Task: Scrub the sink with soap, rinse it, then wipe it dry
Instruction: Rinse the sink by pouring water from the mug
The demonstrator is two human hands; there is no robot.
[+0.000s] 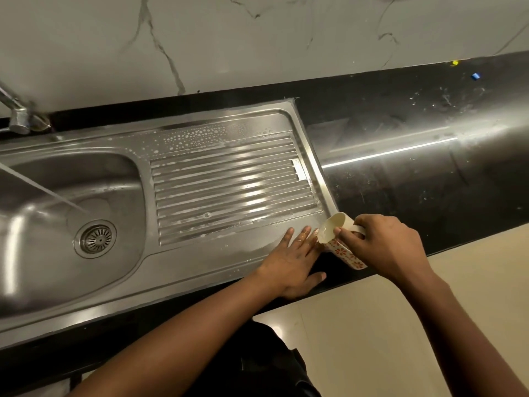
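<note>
A stainless steel sink [86,270] fills the left, its basin with a round drain [96,239] and a ribbed drainboard [229,184] to the right. Soap bubbles dot the drainboard's far edge. A thin stream of water runs from the tap [17,116] at the far left into the basin. My left hand [292,262] lies flat, fingers spread, on the drainboard's near right corner. My right hand [383,245] grips the handle of a cream mug with red flowers [340,242], tipped on its side with its mouth toward my left fingers.
A black countertop [415,167] stretches right of the sink, wet and streaked, with small blue and yellow specks near the back. A white marble wall [257,38] rises behind. Cream floor tiles [357,339] lie below the counter's front edge.
</note>
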